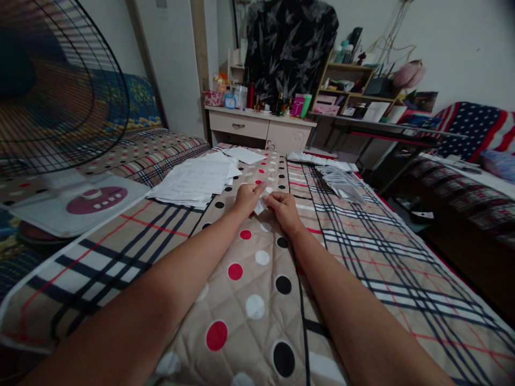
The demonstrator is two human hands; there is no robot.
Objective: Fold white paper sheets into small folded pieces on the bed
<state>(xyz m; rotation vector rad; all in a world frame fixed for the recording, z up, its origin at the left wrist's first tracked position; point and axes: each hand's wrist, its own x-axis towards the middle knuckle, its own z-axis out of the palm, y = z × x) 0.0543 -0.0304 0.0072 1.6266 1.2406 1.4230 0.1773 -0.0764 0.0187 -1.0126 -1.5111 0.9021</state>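
Note:
Both my hands meet over the middle of a patterned bedspread (pixel 225 321). Between them is a small white piece of paper (pixel 260 207), mostly covered by the fingers. My left hand (pixel 248 196) is closed, pinching the paper from the left. From the right, my right hand (pixel 282 207) is also closed, its thumb and forefinger on the paper's edge. Left of the hands lies a loose stack of white printed sheets (pixel 197 179). A row of small flat whitish packets or folded papers (pixel 340 182) fans out on the right.
A floor fan (pixel 60 91) rises close on the left, its white base (pixel 80 201) beside the bedspread. At the far end stands a white dresser (pixel 241 126) with bottles and boxes on top. Shelves (pixel 350 94) and a side table (pixel 386 131) are at the right back.

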